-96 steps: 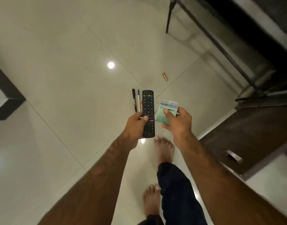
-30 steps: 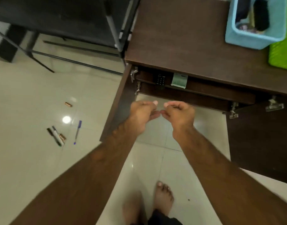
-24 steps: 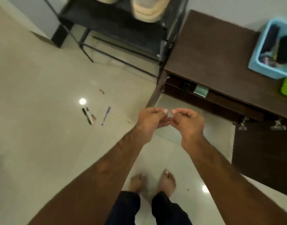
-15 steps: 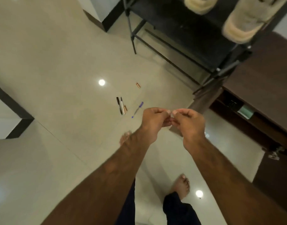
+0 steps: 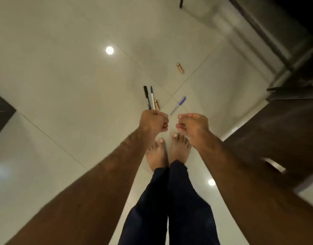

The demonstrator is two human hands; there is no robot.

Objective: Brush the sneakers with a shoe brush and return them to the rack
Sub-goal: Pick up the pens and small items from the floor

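Head camera, looking straight down: two bare forearms reach forward over a pale, glossy tiled floor (image 5: pixel 67 71). The left hand (image 5: pixel 154 122) is curled into a loose fist with nothing visible in it. The right hand (image 5: pixel 192 123) is curled too, fingertips drawn in toward the thumb, and it also holds nothing visible. The two hands are close together, with a narrow gap between them. Below them stand two bare feet (image 5: pixel 180 147) side by side, with dark trouser legs (image 5: pixel 169 200) rising toward the camera. On the floor just beyond the left hand lie a black pen (image 5: pixel 146 97) and a white pen with a blue cap (image 5: pixel 152 98), side by side, their near ends hidden behind the knuckles. A small gold cylinder (image 5: pixel 156 104) lies just beside the white pen. A blue pen (image 5: pixel 178 105) lies at an angle near them, beyond the gap between the hands. A second gold cylinder (image 5: pixel 180 68) lies farther off, well apart from the pens. At the right edge is a dark wooden cabinet (image 5: pixel 285 131) with a metal handle (image 5: pixel 274 166). The black metal rack (image 5: pixel 304 18) fills the top right corner, blurred. No sneakers or shoe brush fall inside this view.
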